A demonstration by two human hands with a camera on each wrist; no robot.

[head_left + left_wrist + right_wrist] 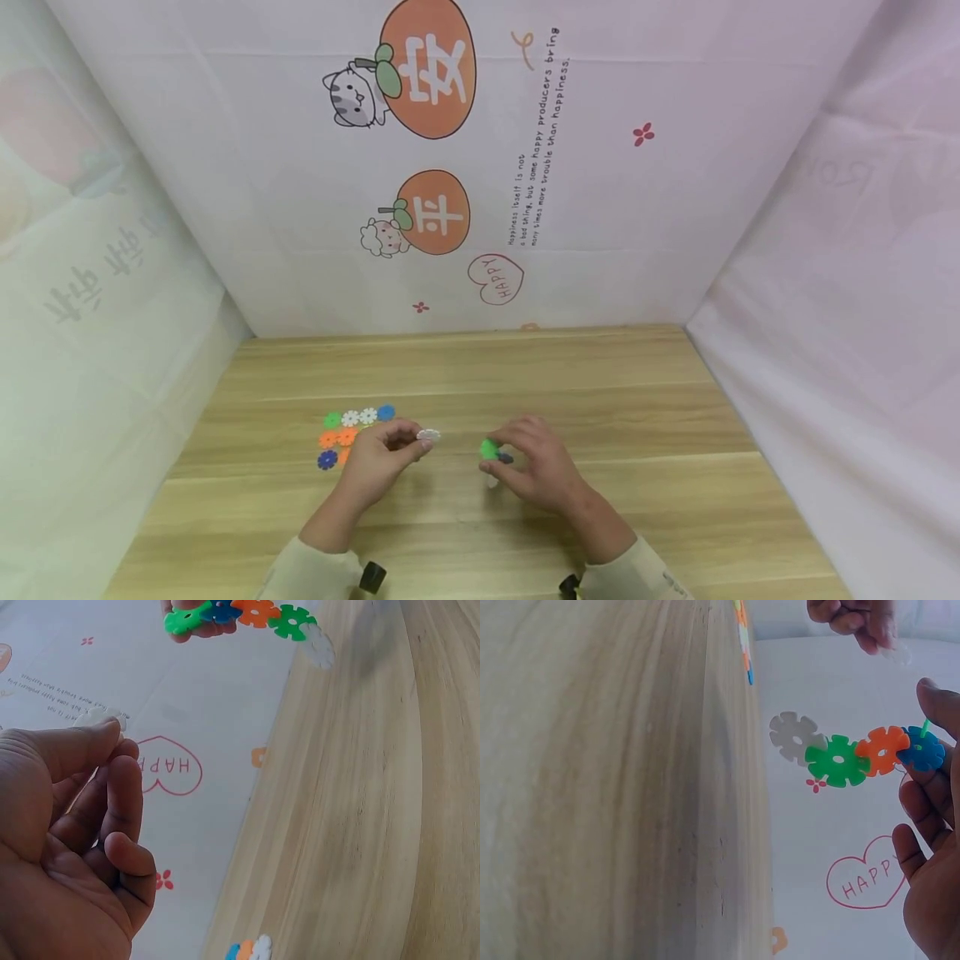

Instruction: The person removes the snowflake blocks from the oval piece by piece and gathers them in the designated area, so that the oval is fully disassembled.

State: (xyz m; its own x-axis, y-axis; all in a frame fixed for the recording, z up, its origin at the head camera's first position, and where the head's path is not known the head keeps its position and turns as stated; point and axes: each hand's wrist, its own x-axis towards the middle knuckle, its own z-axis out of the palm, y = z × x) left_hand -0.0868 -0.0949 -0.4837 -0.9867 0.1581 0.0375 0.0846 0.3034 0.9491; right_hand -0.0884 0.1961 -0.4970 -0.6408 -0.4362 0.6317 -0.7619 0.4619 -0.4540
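Note:
My left hand (375, 462) pinches a white notched plastic disc (428, 435) between thumb and forefinger, above the table. Across from it, my right hand (538, 465) grips one end of a chain of interlocked snowflake discs. In the right wrist view the chain runs from a green disc seen edge-on (925, 728) near the thumb, through a blue disc (922, 750), an orange disc (883, 751) and another green disc (838, 760), to a white disc (793, 736) at its far end. The chain hangs down from the fingers. The left hand's disc and the chain are apart.
Left of my left hand, loose discs lie in rows on the wooden table (600, 375): a green one (332, 420), white ones (350, 418), a light blue one (386, 412), orange ones (328, 439) and a dark blue one (327, 459). Printed white cloth (585, 208) encloses the back and sides.

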